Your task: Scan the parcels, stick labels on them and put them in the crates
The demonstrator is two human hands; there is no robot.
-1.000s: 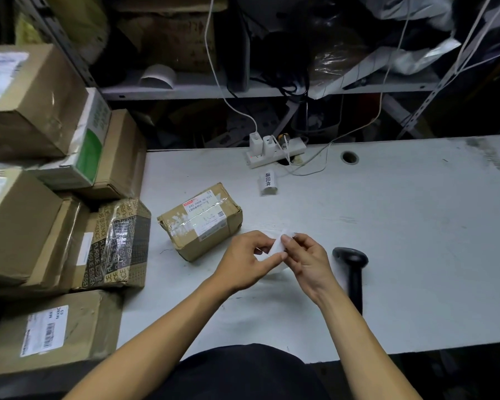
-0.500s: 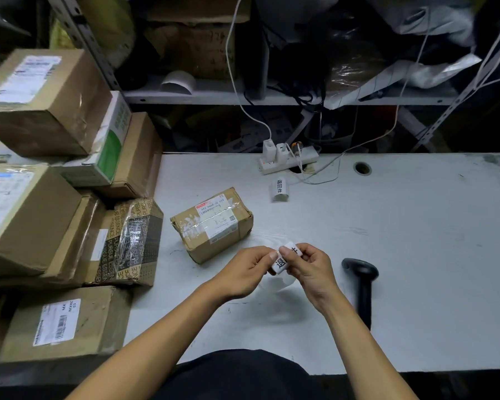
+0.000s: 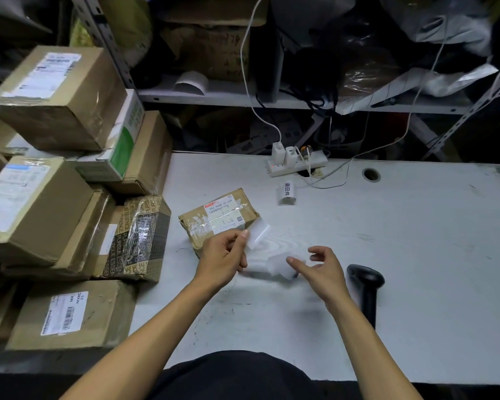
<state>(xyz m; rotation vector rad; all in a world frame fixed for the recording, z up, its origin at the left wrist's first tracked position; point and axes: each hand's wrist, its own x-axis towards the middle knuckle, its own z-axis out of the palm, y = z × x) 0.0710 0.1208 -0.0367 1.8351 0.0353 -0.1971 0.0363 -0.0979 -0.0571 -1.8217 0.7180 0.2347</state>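
While pinching the label (image 3: 257, 233) by one end between thumb and forefinger of the left hand (image 3: 223, 256), keep its sticky face off skin and off the counter (image 3: 416, 241). Toward the front edge, leave the right hand (image 3: 321, 272) free: fingers loosely spread, gripping nothing, just beside a blurred white scrap (image 3: 276, 264), probably the backing paper; cannot tell whether touching it. Let that scrap lie and use the free hand to steady the work. Mind the black scanner (image 3: 365, 287) lying close on the right, near the front edge, and avoid knocking it. Farther in, left of centre, find the parcel (image 3: 218, 219), flat on the counter, shipping slip upward, just behind the held label. Lower the free end of the label onto bare cardboard or tape, not over the printed barcode; then smooth from that end toward the pinched end, releasing last, to avoid creases and bubbles. Beyond, near the back edge, ignore the small label roll (image 3: 287, 192) and the power strip (image 3: 298, 164). No crates in view, so plan the carry afterwards.
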